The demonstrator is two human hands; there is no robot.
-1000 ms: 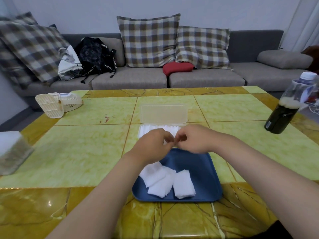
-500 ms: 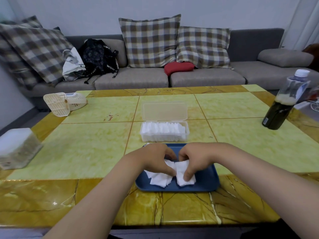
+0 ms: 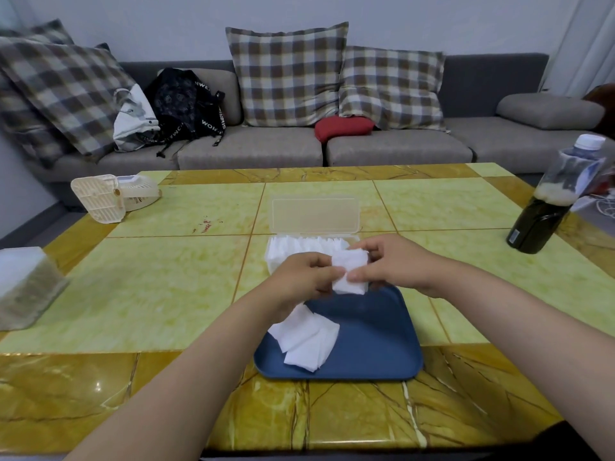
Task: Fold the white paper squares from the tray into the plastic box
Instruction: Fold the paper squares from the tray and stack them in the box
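Observation:
A white paper square (image 3: 349,271) hangs in the air between my two hands, just above the far edge of the blue tray (image 3: 372,341). My left hand (image 3: 304,277) pinches its left edge and my right hand (image 3: 392,264) pinches its right side. Two more white squares (image 3: 306,337) lie overlapping on the tray's left half. Behind my hands stands the clear plastic box (image 3: 289,251), lid open and upright, filled with a row of folded white papers.
A dark bottle (image 3: 549,207) stands at the table's right edge. A cream fan (image 3: 109,197) lies at the far left and a white-topped container (image 3: 23,287) at the near left. A grey sofa with cushions and bags runs behind the table.
Both hands went down to the tray, took a white square from its right side and lifted it up toward the box. Two squares stay on the tray.

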